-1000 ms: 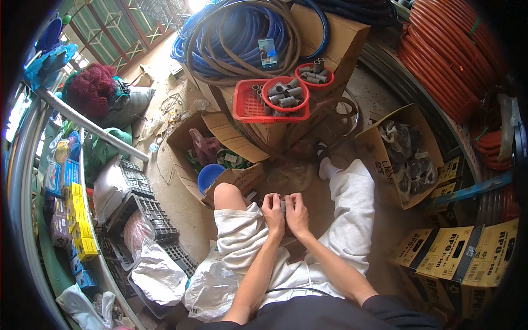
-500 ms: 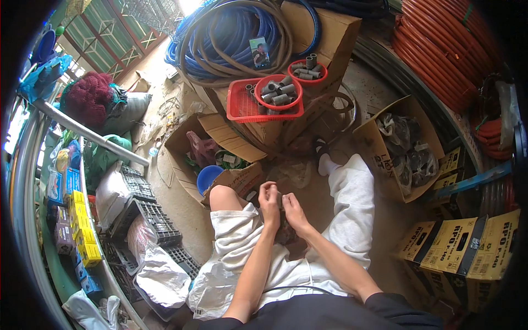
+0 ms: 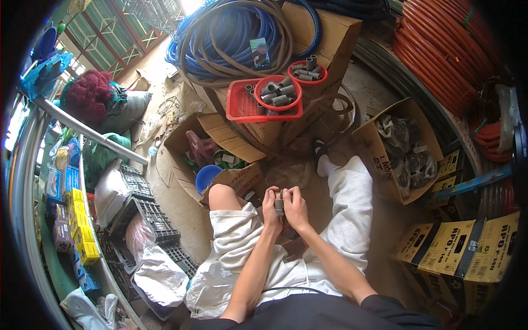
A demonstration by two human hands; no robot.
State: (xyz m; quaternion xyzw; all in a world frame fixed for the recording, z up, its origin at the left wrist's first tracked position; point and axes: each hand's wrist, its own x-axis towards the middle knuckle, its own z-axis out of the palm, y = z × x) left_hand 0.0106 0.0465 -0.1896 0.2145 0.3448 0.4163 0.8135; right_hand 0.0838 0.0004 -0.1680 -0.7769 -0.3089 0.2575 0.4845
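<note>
— Where's our fitting (image 3: 279,208)?
— Between our left hand (image 3: 270,209) and right hand (image 3: 296,209), neither clearly nearer, fingers (image 3: 295,194) clamped on it from both sides. We can't tell its long axis.
— Beyond?
— Smooth grey tubes (image 3: 281,100) in a round red plastic bowl (image 3: 298,100), on a latticed tray (image 3: 235,104).

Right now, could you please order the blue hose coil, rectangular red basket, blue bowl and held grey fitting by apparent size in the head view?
Largest to smallest:
blue hose coil
rectangular red basket
blue bowl
grey fitting, partly hidden
</note>
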